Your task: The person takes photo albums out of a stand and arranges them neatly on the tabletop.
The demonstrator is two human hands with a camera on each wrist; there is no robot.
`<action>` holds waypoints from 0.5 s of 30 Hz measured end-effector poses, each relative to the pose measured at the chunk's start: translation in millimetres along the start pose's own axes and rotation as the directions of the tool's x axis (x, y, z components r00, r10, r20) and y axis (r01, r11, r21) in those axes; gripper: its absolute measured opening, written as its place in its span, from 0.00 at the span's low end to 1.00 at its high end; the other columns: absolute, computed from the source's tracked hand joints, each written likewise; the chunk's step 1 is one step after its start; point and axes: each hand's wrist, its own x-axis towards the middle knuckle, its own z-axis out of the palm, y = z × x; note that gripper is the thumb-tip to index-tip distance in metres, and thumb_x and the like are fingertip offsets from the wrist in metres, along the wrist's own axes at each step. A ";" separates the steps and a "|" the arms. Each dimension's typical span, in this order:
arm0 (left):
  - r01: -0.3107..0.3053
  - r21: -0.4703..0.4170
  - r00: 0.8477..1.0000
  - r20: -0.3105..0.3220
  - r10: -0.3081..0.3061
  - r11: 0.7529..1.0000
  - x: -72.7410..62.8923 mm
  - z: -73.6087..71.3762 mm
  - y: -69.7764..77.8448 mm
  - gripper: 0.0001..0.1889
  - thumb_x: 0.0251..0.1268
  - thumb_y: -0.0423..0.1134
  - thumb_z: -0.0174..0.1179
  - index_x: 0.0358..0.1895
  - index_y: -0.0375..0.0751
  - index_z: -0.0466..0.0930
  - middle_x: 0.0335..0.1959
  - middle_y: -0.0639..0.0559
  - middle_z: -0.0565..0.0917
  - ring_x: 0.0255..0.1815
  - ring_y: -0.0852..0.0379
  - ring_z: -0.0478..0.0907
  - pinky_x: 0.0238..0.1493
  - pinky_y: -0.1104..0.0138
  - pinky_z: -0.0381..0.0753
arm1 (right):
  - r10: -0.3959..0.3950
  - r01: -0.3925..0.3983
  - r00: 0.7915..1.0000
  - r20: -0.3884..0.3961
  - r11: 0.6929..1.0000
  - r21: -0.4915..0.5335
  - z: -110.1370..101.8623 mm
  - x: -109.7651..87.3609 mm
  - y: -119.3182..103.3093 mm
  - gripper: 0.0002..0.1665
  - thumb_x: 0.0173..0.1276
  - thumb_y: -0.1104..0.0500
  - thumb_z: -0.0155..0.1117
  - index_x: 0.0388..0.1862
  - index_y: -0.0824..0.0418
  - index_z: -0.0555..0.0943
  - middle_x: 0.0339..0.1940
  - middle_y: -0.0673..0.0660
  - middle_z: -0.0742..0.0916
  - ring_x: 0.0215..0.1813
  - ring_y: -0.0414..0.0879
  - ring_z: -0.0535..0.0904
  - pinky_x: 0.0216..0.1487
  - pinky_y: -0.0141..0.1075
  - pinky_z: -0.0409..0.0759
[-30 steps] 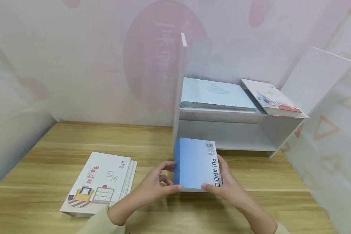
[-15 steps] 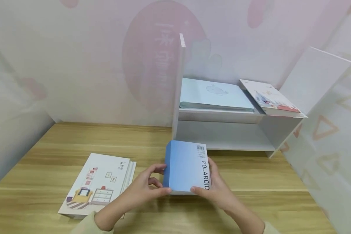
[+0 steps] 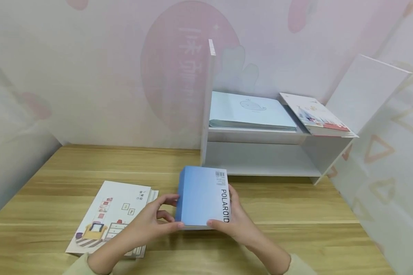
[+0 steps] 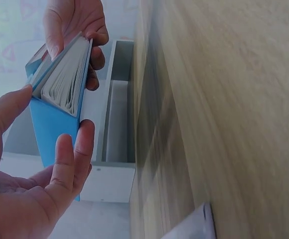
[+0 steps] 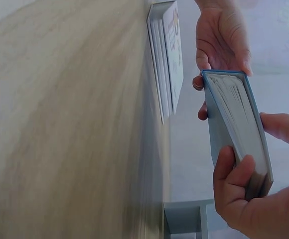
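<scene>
Both hands hold a blue photo album (image 3: 201,196) marked POLAROID, raised above the wooden table. The left hand (image 3: 149,221) grips its spine side, thumb at the near edge and fingers curled beneath. On the opposite side, the right hand (image 3: 239,225) pinches it with the thumb on the lettered cover. In the left wrist view, the white pages of the album (image 4: 67,79) face the camera, fanned between the covers. To the left lies a white album (image 3: 104,214) with a drawn armchair and drawers, partly behind the left forearm.
A white desktop shelf (image 3: 258,158) stands at the back right, with tall side panels. On its upper board lie a pale whale album (image 3: 252,109) and an illustrated book (image 3: 318,114). Bare wooden tabletop (image 3: 296,214) extends right of the hands.
The hands have carried the blue album leftward, from before the shelf toward the white album. The left forearm now covers more of that white album. The grip looks the same.
</scene>
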 end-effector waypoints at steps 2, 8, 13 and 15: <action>0.008 0.014 1.000 -0.004 -0.008 1.000 -2.5 -3.1 -0.6 0.40 0.60 0.43 0.71 0.70 0.31 0.61 0.65 0.31 0.68 0.39 0.59 0.83 0.39 0.68 0.85 | -0.003 0.003 1.000 0.000 1.000 -0.004 4.5 1.4 -0.3 0.68 0.58 0.65 0.74 0.80 0.57 0.33 0.60 0.68 0.80 0.51 0.51 0.84 0.50 0.31 0.83; 0.000 0.013 1.000 0.007 0.000 1.000 -7.1 -13.3 -1.6 0.39 0.60 0.41 0.71 0.70 0.29 0.61 0.64 0.30 0.69 0.38 0.60 0.83 0.39 0.68 0.85 | -0.018 0.018 1.000 0.009 1.000 0.011 15.5 6.1 -0.3 0.68 0.58 0.65 0.74 0.80 0.59 0.34 0.60 0.69 0.79 0.50 0.50 0.84 0.50 0.31 0.83; -0.021 0.002 0.999 0.025 0.021 1.000 -9.1 -20.9 -2.9 0.39 0.61 0.40 0.70 0.70 0.27 0.60 0.63 0.28 0.69 0.38 0.61 0.83 0.39 0.68 0.85 | -0.013 0.013 1.000 0.003 1.000 0.009 21.7 8.1 0.1 0.67 0.58 0.66 0.74 0.80 0.56 0.35 0.61 0.67 0.78 0.51 0.51 0.83 0.50 0.31 0.83; -0.007 0.002 0.999 0.031 0.007 1.000 -10.8 -22.8 -4.2 0.40 0.61 0.40 0.70 0.71 0.27 0.60 0.63 0.28 0.69 0.38 0.61 0.83 0.39 0.68 0.85 | 0.003 -0.003 1.000 0.002 1.000 0.012 24.3 8.6 0.1 0.65 0.60 0.67 0.72 0.81 0.55 0.35 0.60 0.66 0.79 0.49 0.50 0.84 0.47 0.33 0.84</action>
